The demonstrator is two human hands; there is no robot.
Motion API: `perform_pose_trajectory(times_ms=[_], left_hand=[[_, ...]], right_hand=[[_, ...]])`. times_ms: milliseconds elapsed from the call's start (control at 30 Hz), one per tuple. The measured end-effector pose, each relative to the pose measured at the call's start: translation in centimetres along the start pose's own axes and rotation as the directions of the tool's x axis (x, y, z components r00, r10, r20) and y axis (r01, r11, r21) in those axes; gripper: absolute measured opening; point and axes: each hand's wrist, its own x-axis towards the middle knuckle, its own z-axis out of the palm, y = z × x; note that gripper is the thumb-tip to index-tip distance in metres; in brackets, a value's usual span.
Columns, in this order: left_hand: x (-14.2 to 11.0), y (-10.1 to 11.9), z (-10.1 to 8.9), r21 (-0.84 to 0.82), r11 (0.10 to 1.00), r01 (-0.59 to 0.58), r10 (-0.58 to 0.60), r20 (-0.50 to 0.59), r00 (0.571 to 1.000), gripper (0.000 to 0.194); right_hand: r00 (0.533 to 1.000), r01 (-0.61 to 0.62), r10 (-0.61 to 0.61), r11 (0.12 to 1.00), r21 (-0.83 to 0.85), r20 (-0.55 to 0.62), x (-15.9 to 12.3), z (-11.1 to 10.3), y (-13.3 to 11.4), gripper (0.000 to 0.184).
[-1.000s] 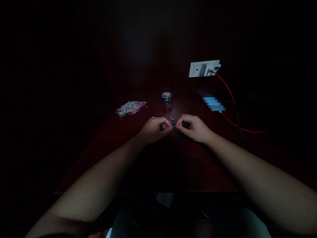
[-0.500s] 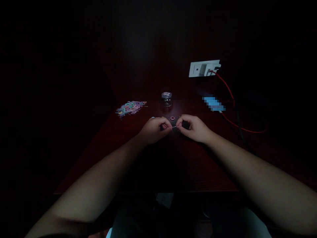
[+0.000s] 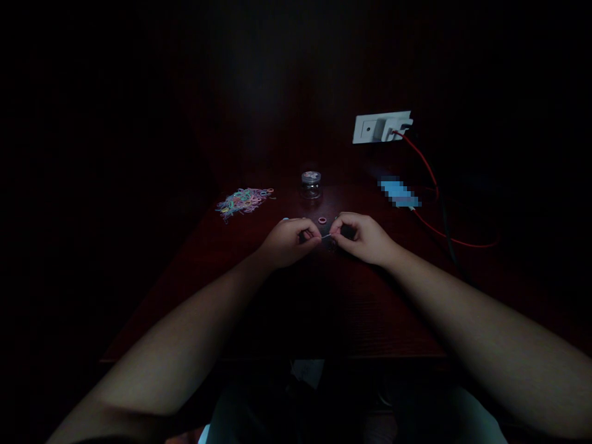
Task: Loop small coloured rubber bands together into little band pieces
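Here, both hands (image 3: 287,243) (image 3: 363,239) pinch a thin, straight strand (image 3: 326,235).

Faintly glossy, grained wood-look tabletop (image 3: 370,308), shiny clear plastic-looking jar (image 3: 311,185), smooth plastic socket plate (image 3: 369,129), rubbery-looking bands (image 3: 245,201)

Reaches forward, angling the bare left forearm (image 3: 203,317) and the bare right forearm (image 3: 462,314) inward from the lower corners of the view. Holds the left hand (image 3: 285,242) near the right hand (image 3: 363,237), with thumb sides toward the camera. Pinches thumb (image 3: 309,248) against curled fingers (image 3: 313,229) on each, leaving a narrow gap between the two pinches.
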Motion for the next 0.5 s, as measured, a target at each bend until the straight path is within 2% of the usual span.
perform_pose_trajectory(times_ms=[500], left_hand=[[0.06, 0.11, -0.16, 0.011, 1.0, -0.016, 0.016, 0.015, 1.0, 0.008]], right_hand=[[1.0, -0.007, 0.007, 1.0, 0.007, 0.02, 0.09, -0.22, -0.21, 0.01]])
